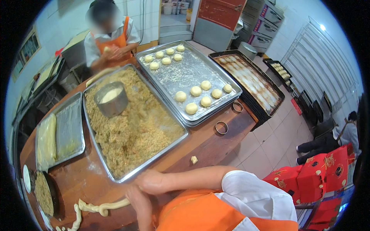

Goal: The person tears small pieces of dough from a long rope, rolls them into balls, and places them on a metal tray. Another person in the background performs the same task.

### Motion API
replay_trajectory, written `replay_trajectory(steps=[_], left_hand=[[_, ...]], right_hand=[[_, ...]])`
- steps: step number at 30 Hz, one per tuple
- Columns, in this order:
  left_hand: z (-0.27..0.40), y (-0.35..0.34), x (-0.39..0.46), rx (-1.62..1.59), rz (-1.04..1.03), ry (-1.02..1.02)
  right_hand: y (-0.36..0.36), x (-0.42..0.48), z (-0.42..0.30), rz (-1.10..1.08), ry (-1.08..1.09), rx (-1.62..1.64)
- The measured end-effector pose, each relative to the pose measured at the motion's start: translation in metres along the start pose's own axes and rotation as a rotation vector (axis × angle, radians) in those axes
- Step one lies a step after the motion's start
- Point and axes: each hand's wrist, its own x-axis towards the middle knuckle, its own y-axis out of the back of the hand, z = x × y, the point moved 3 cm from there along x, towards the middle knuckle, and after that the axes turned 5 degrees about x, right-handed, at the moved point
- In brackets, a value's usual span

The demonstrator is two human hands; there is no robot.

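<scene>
A long rope of pale dough lies on the wooden table, and its near end runs under my left hand. My right hand meets the left one beside the near corner of the filling tray; blur and overlap hide what is between the fingers. Crumbly brown filling fills that metal tray, and a round metal container with pale powder stands in it. Round dough pieces sit in two groups on a floured metal tray. A small dough scrap lies near my right forearm.
Two metal rings lie near the table's right edge, beside stacked dark baking trays. At left are a tray with plastic-covered dough and a dark bowl of filling. A co-worker in an orange apron handles dough across the table.
</scene>
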Motion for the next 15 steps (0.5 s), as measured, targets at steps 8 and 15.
replay_trajectory(steps=[8,15], left_hand=[[0.027,0.005,0.013,0.059,-0.129,-0.071],[0.026,-0.013,0.015,0.224,-0.056,-0.081]], right_hand=[[-0.032,0.006,0.022,-0.104,-0.056,-0.006],[-0.022,0.000,0.043,-0.116,0.041,0.257]])
